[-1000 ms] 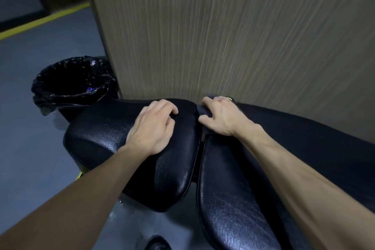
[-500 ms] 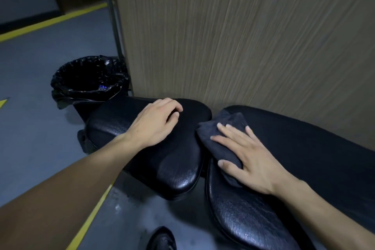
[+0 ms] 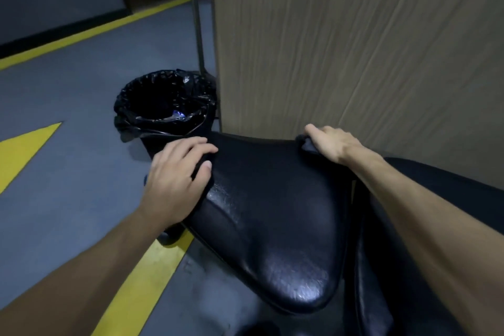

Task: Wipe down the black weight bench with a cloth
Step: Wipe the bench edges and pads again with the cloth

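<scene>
The black weight bench fills the lower right: its glossy seat pad [image 3: 272,221] in the middle and the longer back pad [image 3: 436,199] to the right, with a narrow gap between them. My left hand [image 3: 177,183] lies flat on the seat pad's left edge, fingers spread, holding nothing. At the far right corner of the seat pad, close to the wall, my right hand [image 3: 331,143] presses a dark grey cloth [image 3: 306,144]. Only a small fold of the cloth shows under the fingers.
A wood-grain wall panel [image 3: 354,49] stands right behind the bench. A bin with a black liner [image 3: 166,106] sits on the floor just beyond the seat pad's left end. Yellow lines [image 3: 141,289] cross the grey floor. A thin metal pole [image 3: 197,22] rises beside the panel.
My right hand has carried the cloth from the back pad's front up to the far corner of the seat pad. My left hand slid left to the pad's edge. The view swung left.
</scene>
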Motion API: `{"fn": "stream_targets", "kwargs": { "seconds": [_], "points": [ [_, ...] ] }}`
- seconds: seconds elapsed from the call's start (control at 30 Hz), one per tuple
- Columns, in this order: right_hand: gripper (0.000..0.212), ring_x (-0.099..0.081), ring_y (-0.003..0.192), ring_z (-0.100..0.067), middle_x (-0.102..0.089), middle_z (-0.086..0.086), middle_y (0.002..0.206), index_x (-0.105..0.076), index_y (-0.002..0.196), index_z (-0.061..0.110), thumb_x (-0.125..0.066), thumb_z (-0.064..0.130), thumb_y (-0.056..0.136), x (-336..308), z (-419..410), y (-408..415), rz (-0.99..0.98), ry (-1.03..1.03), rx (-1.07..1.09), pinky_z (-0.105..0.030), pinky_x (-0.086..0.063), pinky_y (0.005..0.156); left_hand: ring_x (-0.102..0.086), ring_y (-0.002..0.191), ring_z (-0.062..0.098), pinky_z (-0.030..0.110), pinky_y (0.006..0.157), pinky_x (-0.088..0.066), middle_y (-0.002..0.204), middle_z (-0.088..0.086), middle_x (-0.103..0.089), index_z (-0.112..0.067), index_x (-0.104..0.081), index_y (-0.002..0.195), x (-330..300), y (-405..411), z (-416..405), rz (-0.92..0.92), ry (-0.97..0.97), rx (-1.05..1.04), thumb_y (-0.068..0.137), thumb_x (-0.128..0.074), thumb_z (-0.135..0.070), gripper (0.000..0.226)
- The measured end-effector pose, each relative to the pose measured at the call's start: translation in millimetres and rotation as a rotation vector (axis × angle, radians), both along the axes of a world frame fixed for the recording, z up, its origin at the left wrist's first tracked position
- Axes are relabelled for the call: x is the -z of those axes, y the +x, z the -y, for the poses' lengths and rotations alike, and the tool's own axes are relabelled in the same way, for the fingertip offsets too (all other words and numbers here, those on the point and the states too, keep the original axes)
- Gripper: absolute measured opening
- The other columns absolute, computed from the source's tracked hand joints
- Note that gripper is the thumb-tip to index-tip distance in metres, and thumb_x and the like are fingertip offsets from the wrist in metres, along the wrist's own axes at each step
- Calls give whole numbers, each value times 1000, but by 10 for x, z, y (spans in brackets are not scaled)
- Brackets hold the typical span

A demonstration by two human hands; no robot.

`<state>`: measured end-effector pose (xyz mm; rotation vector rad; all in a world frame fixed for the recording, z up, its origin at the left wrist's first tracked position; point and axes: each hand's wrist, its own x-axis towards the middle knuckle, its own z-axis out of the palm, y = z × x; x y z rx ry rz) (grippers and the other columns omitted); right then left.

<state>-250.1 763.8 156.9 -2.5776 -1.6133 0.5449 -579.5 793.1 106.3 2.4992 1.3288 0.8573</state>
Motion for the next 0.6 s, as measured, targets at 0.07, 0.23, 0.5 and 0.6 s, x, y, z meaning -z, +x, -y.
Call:
{"fn": "stream_targets", "kwargs": {
  "seconds": [0.07,0.23,0.5,0.6],
  "points": [
    [67,-56,111,-36,-61,-13,126,-62,117,25,-21,66,84,-27,-195,-143,35,-34,-8,-40,-36,84,-45,131,14,37,102,-34,138,-15,-56,-36,-62,124,8,-11,-8,5,18,3,98,-40,-39,34],
    [44,-57,109,-33,-61,-11,112,-62,87,25,-32,57,86,-22,-771,-1067,60,-36,-271,-40,-37,83,-46,130,12,38,103,-37,137,-16,-56,-36,-63,124,21,-29,-45,37,15,29,99,-41,-35,34],
    [50,-56,118,-32,-61,-4,134,-47,129,42,-22,67,93,67,-346,-634,64,131,-384,-41,-40,87,-45,131,12,43,107,-39,139,-13,-56,-29,-62,128,41,-63,-25,110,-6,9,102,-40,-27,34],
    [53,-58,114,-31,-63,-2,130,-49,126,45,-23,68,86,36,-108,-419,76,194,-337,-41,-40,84,-47,129,13,38,109,-39,136,-8,-58,-22,-61,129,52,-47,4,192,-18,-28,101,-42,-24,33]
  ]
}}
